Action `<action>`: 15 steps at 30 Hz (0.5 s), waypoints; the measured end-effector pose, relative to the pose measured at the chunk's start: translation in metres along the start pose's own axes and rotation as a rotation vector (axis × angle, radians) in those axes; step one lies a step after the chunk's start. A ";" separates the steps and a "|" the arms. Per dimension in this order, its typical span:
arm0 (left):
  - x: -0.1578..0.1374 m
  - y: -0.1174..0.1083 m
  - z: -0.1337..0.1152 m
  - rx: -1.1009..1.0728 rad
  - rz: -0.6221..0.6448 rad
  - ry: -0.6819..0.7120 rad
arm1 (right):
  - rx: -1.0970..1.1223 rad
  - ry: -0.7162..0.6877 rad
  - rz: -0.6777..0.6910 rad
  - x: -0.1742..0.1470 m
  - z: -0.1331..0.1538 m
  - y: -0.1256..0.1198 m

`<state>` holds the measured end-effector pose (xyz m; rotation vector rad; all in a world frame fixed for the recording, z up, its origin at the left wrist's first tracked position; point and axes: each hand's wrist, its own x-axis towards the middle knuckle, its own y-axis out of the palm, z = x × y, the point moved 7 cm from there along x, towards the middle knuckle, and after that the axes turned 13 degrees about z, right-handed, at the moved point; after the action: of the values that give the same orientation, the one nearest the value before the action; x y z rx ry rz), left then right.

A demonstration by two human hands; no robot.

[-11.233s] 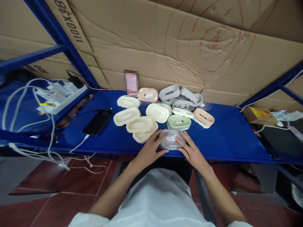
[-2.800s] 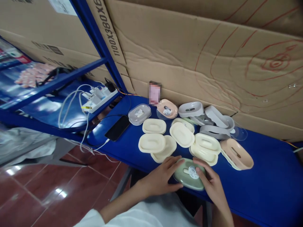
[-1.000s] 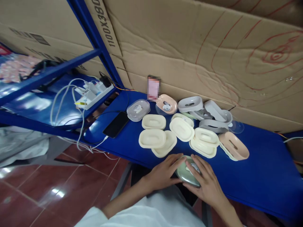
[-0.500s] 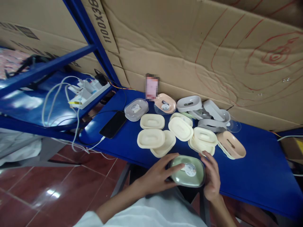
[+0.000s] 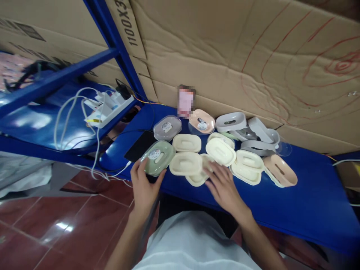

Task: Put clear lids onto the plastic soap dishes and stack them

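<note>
A black phone lies at the left of the blue surface. The left hand grips a green oval plastic soap box with a clear lid near the surface's near-left edge. Right of it, the right hand rests open, fingers spread, touching a cream oval plastic tray.
</note>
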<state>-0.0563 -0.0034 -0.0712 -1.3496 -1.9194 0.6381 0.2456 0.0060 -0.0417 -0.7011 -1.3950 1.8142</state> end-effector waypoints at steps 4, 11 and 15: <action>0.009 0.008 -0.001 -0.006 -0.017 -0.001 | -0.183 0.169 -0.123 0.001 -0.056 -0.033; 0.009 0.007 -0.002 0.040 -0.061 -0.020 | -0.294 0.045 -0.110 0.047 -0.086 -0.081; 0.009 0.002 -0.001 0.017 -0.030 -0.020 | -0.349 0.038 -0.212 0.072 -0.114 -0.115</action>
<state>-0.0560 0.0057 -0.0698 -1.3060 -1.9424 0.6533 0.3183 0.1453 0.0397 -0.7258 -1.7121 1.4026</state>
